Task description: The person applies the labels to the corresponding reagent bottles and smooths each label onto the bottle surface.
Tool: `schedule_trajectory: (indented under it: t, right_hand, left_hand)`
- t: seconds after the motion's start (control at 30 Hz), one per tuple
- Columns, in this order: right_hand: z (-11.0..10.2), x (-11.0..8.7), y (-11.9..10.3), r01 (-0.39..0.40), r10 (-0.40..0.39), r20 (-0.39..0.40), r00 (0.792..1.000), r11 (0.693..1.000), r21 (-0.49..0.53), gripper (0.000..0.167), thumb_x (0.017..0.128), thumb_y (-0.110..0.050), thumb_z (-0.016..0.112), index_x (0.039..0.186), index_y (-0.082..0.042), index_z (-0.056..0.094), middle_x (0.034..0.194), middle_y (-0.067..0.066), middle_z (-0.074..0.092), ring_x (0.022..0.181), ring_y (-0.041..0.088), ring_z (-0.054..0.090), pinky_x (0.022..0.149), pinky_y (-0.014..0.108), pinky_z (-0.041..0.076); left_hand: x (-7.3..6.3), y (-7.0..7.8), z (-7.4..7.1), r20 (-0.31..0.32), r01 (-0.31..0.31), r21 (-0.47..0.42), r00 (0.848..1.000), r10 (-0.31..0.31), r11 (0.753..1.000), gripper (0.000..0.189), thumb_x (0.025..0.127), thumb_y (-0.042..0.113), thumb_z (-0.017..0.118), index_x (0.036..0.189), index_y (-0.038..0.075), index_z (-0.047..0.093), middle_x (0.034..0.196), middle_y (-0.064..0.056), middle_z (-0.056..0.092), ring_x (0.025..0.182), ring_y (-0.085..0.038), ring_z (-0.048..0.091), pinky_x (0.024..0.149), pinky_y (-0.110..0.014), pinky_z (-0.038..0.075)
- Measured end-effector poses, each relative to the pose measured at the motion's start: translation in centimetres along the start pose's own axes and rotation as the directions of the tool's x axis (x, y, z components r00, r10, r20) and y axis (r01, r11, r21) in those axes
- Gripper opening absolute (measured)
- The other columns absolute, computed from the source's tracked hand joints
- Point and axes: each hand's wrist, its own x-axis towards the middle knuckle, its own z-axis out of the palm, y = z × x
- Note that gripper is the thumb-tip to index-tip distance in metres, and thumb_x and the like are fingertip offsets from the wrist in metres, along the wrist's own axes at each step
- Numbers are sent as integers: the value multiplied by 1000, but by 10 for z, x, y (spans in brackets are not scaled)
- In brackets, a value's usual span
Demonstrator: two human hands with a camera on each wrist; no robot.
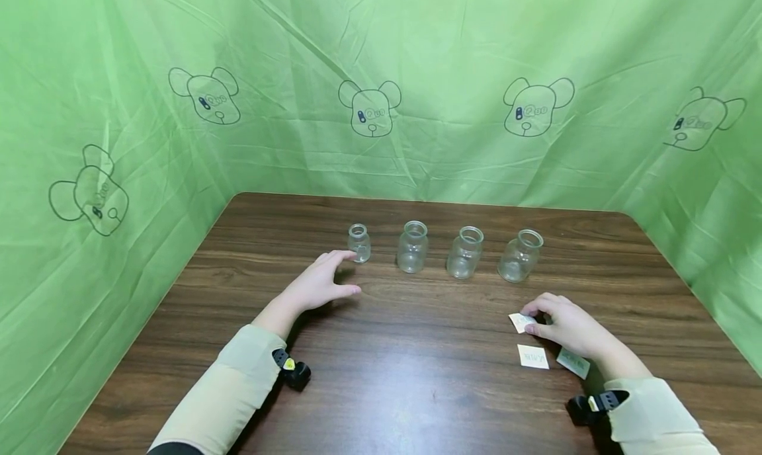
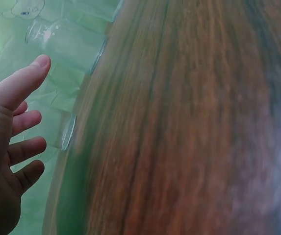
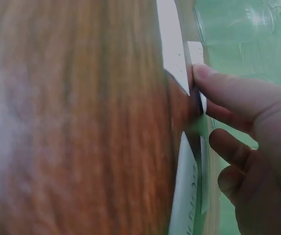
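My left hand (image 1: pixel 318 284) reaches out with fingers and thumb spread, fingertips right at the small glass jar (image 1: pixel 360 248) in the head view. In the left wrist view its thumb stands apart from the fingers, with nothing between them. My right hand (image 1: pixel 565 328) pinches a small white paper slip (image 1: pixel 518 321) between thumb and index finger, low over the table. Nearer the table's front lies a second white slip (image 1: pixel 532 356) with writing on it. A pale green slip (image 1: pixel 573 362) lies partly beneath the right wrist. The right wrist view shows the pinched slip (image 3: pixel 196 51) edge-on.
Right of the small jar, three larger clear glass jars stand in a row: one (image 1: pixel 412 248), another (image 1: pixel 464 255) and a last (image 1: pixel 520 258). All look uncapped. The dark wooden table (image 1: pixel 405 349) is bordered by green cloth (image 1: pixel 440 51) at the back and sides.
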Motion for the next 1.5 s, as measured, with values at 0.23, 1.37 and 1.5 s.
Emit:
schedule_trajectory:
  t: [0.23, 1.37, 1.5]
  right_hand:
    - [2, 0, -2, -21, 21, -8, 1000, 1000, 4, 11, 82, -21, 72, 91, -22, 66, 88, -13, 55, 79, 7, 51, 68, 30, 43]
    - [6, 68, -67, 45, -23, -116, 993, 980, 191, 17, 84, -24, 71, 98, -16, 68, 83, -9, 57, 74, 9, 50, 65, 27, 43]
    - [10, 75, -76, 65, -38, -135, 990, 977, 203, 18, 83, -21, 72, 99, -14, 67, 82, -7, 57, 73, 10, 50, 64, 26, 42]
  left_hand:
    - [1, 2, 5, 6, -31, -10, 1000, 31, 999, 68, 78, 38, 75, 133, 10, 47, 124, -5, 53, 102, -24, 53, 87, -40, 44]
    - [24, 45, 16, 27, -94, -57, 995, 95, 994, 49, 86, 28, 68, 130, 13, 53, 126, -1, 57, 98, -22, 58, 86, -38, 44]
    - [28, 52, 20, 37, -126, -49, 991, 128, 991, 49, 86, 31, 67, 129, 13, 53, 125, 0, 57, 96, -18, 58, 85, -35, 44]
